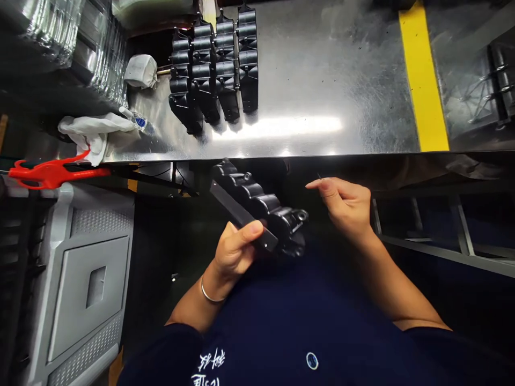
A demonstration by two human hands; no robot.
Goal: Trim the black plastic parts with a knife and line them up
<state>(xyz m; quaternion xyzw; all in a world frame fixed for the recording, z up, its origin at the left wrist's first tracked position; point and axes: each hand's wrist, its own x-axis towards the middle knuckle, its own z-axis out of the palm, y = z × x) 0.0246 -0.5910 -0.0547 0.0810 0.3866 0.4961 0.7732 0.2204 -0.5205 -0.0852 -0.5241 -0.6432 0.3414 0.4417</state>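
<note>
My left hand [236, 251] grips a black moulded plastic part [259, 201] in front of my body, just off the bench edge. The part has a flat strip along one side, rounded lobes along the other and a small ring near its right end. My thumb presses on the flat strip, and the fingers behind it are partly hidden. To the right, apart from the part, my right hand [349, 206] is closed in a pinch. A thin dark tip shows above its fingers, too small to name.
Several similar black parts [225, 64] stand in a row on the metal bench [306, 75]. Yellow tape [424, 80] crosses the bench. At left are red-handled scissors [60, 172], a white cloth [94, 128], stacked clear plastic trays [100, 48] and a grey crate [90, 289].
</note>
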